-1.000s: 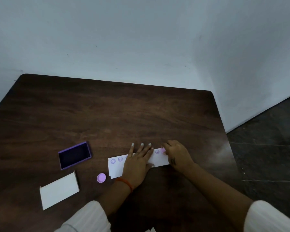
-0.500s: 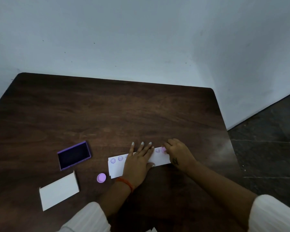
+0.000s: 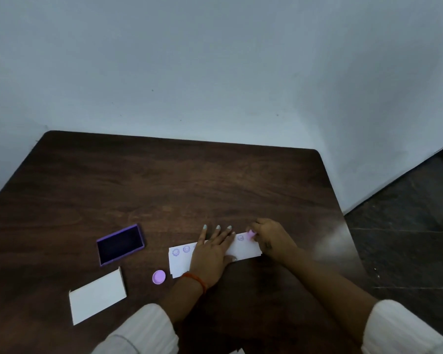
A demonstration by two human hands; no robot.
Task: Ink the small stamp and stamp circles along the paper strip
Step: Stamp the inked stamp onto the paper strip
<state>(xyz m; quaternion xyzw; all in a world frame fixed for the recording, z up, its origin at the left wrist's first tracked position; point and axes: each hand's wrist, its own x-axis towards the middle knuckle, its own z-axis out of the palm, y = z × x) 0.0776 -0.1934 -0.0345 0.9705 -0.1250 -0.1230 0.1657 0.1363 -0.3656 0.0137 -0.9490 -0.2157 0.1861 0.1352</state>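
A white paper strip (image 3: pixel 243 250) lies on the dark wooden table (image 3: pixel 179 190), with purple circles printed along its far edge. My left hand (image 3: pixel 211 252) lies flat on the middle of the strip, fingers spread. My right hand (image 3: pixel 271 238) pinches a small pink stamp (image 3: pixel 251 234) and holds it down at the strip's right end, just right of one printed circle. An open purple ink pad (image 3: pixel 120 244) sits to the left.
A small purple round cap (image 3: pixel 158 277) lies left of the strip. A white card or lid (image 3: pixel 96 295) rests near the table's front left. The table's right edge borders a dark floor (image 3: pixel 407 238), and a wall stands behind.
Both hands stay in place on the strip, with the stamp at its right end. Only the camera view has shifted slightly.
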